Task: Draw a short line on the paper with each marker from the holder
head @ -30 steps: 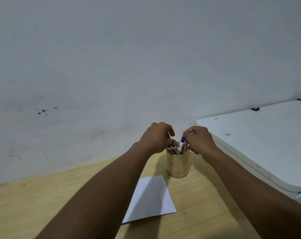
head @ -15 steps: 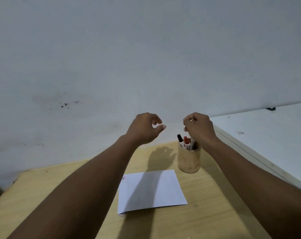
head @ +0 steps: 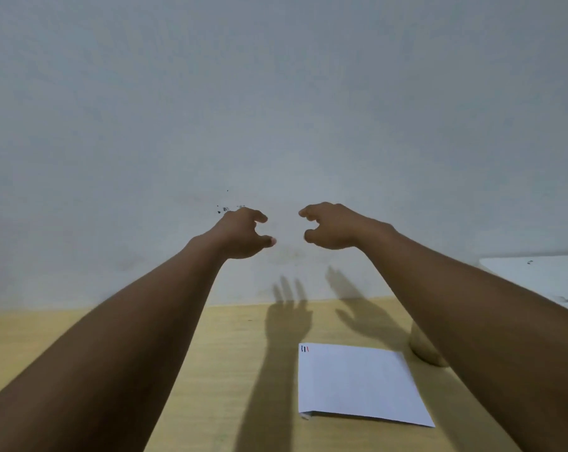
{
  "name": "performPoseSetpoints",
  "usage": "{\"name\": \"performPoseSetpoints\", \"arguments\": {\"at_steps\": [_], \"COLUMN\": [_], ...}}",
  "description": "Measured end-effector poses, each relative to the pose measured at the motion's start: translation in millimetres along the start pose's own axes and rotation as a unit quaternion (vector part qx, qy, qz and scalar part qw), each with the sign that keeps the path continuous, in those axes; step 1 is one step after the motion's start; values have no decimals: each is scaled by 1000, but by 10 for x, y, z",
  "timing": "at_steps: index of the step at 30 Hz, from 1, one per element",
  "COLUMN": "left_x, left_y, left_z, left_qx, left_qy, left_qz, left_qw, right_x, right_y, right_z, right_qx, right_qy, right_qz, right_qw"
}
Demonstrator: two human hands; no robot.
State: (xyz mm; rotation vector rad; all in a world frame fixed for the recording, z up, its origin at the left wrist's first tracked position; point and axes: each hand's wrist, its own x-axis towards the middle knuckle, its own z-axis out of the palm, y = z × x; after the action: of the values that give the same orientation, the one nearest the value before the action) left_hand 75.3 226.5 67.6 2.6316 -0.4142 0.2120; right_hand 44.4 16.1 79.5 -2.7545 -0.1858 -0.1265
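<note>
Paper (head: 360,383) well below empty R hand (head: 333,228)

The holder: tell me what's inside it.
Cannot tell. Only part of the holder's side shows beside the paper; the right forearm covers its top and whatever is inside.

Left hand (head: 243,234) and right hand (head: 331,226) raised, fingers loosely curled, empty.

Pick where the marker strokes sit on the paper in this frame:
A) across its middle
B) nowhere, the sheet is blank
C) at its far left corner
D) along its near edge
C: the short marker strokes sit close together at the far left corner of the paper; the rest of the sheet is bare.
</note>
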Motion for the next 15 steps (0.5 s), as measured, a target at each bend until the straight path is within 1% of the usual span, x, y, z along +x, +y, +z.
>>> {"name": "performPoseSetpoints", "arguments": {"at_steps": [6, 15], "left_x": [57, 80], "left_y": [112, 189], "left_z": [-200, -176], "left_qx": [-10, -10], "left_qy": [18, 23], "left_qz": [12, 24], "left_qw": [1000, 999], "right_x": [168, 141], "right_y": [-121, -22], "right_z": [-172, -227], "right_qx": [-17, -22], "right_qy": [17, 29], "right_qz": [1, -2], "right_qw": [1000, 999]}}
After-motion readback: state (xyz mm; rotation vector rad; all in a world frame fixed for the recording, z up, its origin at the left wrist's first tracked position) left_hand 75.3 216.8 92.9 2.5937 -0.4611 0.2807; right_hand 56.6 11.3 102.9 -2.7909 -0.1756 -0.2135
